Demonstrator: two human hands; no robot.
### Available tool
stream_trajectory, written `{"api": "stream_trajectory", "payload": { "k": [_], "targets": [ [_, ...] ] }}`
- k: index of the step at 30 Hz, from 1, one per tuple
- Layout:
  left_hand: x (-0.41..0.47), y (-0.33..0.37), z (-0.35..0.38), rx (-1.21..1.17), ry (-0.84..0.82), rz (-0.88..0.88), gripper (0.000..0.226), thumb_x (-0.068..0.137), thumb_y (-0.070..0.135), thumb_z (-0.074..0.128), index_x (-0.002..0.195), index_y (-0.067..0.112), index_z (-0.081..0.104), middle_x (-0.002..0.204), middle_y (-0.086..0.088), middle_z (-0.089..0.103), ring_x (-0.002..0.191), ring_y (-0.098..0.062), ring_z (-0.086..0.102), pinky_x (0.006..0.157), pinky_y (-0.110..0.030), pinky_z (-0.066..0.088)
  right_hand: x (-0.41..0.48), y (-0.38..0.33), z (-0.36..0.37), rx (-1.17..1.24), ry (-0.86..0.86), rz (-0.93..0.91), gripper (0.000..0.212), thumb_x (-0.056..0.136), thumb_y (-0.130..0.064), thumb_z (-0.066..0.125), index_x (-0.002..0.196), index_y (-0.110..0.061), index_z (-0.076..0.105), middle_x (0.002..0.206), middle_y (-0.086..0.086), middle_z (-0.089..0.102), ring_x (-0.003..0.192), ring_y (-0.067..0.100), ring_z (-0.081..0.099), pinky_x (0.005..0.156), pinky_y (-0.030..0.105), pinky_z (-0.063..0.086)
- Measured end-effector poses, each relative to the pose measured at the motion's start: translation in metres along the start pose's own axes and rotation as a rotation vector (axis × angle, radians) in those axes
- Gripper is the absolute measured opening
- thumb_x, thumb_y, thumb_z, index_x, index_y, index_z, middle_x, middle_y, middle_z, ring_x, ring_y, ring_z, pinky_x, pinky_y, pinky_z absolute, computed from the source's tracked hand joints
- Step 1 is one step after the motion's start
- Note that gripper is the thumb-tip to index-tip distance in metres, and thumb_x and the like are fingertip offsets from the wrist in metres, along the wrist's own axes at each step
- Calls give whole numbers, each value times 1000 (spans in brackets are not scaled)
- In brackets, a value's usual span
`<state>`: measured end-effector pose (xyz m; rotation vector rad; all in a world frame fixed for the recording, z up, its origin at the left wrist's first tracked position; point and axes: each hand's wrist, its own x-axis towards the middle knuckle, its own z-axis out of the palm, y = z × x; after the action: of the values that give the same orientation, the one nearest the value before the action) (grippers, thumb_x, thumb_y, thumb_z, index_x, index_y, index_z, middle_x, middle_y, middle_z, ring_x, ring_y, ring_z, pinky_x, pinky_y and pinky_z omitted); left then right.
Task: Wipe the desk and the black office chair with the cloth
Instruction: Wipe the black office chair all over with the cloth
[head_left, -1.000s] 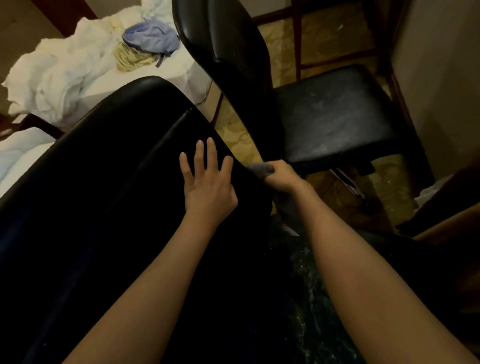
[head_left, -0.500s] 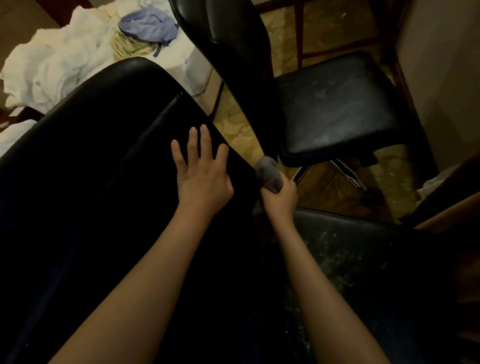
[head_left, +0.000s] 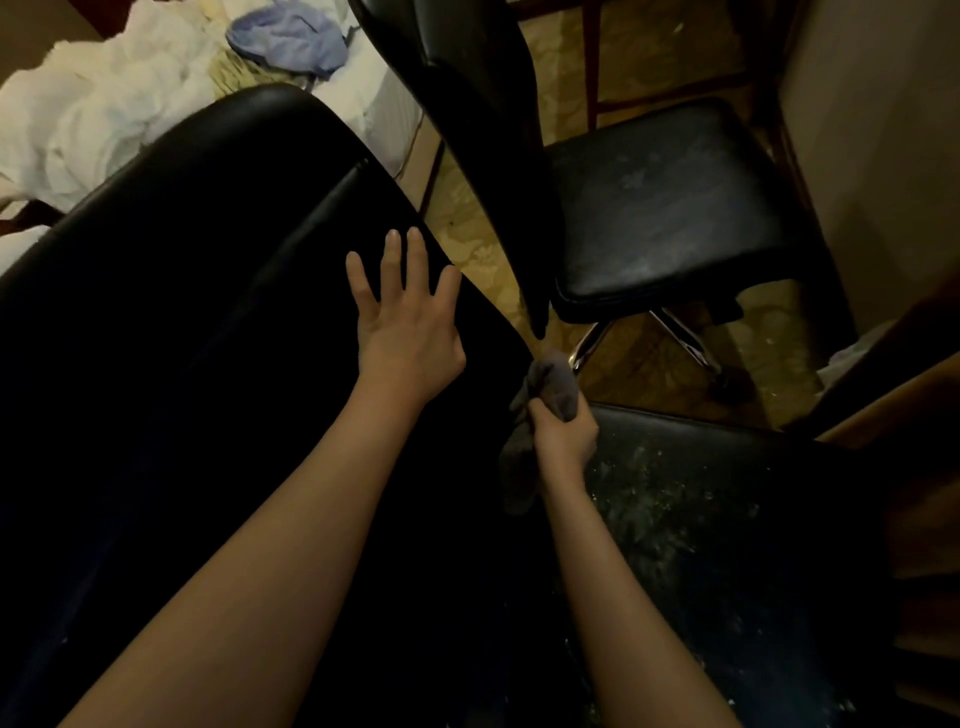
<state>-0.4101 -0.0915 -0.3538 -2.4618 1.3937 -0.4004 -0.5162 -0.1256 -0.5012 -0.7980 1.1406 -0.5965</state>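
Lower left: chair back (head_left: 208, 338), large, black, glossy. Lower right: its seat (head_left: 727, 519), speckled with dust. Centre: right hand (head_left: 563, 436) clenches the cloth (head_left: 551, 389) in a fist at the back's edge, and a tail hangs below the fist. Cloth looks light, soft and limp, so it is best bunched in the palm. Left hand (head_left: 410, 332) lies flat on the back, fingers spread, gripping nothing. Count: one cloth, two hands, two black chairs, with the second chair (head_left: 665, 218) upper right.
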Motion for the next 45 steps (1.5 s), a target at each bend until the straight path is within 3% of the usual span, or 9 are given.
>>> {"api": "stream_trajectory", "payload": {
  "k": [5, 10, 16, 19, 23, 28, 35, 41, 45],
  "targets": [
    [-3, 1, -2, -3, 14, 4, 46, 86, 21, 44, 131, 14, 38, 156, -18, 6, 145, -34, -1, 111, -59, -8, -49, 8, 39, -116, -26, -224, 54, 82, 1, 64, 133, -11, 51, 118, 3, 50, 101, 5, 48, 73, -6, 34],
    [-18, 3, -8, 20, -72, 67, 49, 87, 27, 46, 134, 15, 35, 156, -17, 4, 145, -33, 0, 112, -56, -6, -44, 12, 51, -60, 4, -166, 47, 85, 0, 61, 130, -7, 52, 126, 14, 54, 113, 18, 52, 89, 18, 37],
    [-84, 16, -7, 59, -209, 165, 57, 90, 28, 52, 140, 13, 27, 156, -16, -2, 143, -34, 4, 115, -47, 7, -33, 40, 26, -314, 84, -23, 50, 87, -11, 60, 135, -14, 48, 130, 15, 51, 119, 28, 51, 97, 28, 38],
    [-120, 16, 3, 39, -311, 200, 63, 93, 19, 50, 146, 18, 16, 157, -12, -7, 145, -31, -2, 117, -44, 2, -24, 49, 7, -395, -43, 72, 49, 89, -11, 59, 136, -11, 47, 133, 15, 53, 121, 29, 51, 88, 21, 38],
    [-135, -6, 17, 58, -326, 164, 69, 92, 22, 53, 147, 19, 14, 158, -8, -6, 146, -26, -11, 116, -40, -10, -32, 39, -8, -259, -145, 9, 45, 91, -4, 56, 135, -9, 47, 128, 11, 56, 120, 24, 50, 86, 17, 35],
    [-138, -8, 15, 17, -289, 195, 72, 87, 22, 60, 146, 19, 19, 158, -6, 2, 146, -24, -7, 117, -39, -9, -81, 47, 1, -55, -141, -39, 47, 84, 2, 60, 129, -7, 55, 119, 12, 63, 114, 25, 57, 103, 42, 43],
    [-142, -11, 14, -14, -236, 211, 64, 93, 19, 52, 146, 15, 18, 158, -9, 3, 146, -26, -7, 117, -39, -8, -122, 80, 24, -4, -124, -36, 53, 89, 3, 55, 139, -8, 43, 135, 10, 51, 126, 21, 48, 98, 23, 38],
    [-145, -13, 15, 15, -225, 249, 68, 89, 18, 58, 146, 15, 21, 157, -11, 8, 146, -26, -3, 117, -40, -9, -96, 102, 8, -543, -1, 108, 46, 88, -13, 55, 134, -13, 48, 129, 14, 54, 116, 28, 53, 86, 26, 41],
    [-147, -14, 12, -20, -229, 257, 65, 87, 15, 58, 143, 16, 26, 155, -11, 15, 146, -26, 2, 117, -40, -8, -96, 99, -16, -485, 77, 135, 46, 87, -14, 57, 133, -15, 51, 127, 11, 57, 115, 30, 54, 83, 25, 39]
  ]
}}
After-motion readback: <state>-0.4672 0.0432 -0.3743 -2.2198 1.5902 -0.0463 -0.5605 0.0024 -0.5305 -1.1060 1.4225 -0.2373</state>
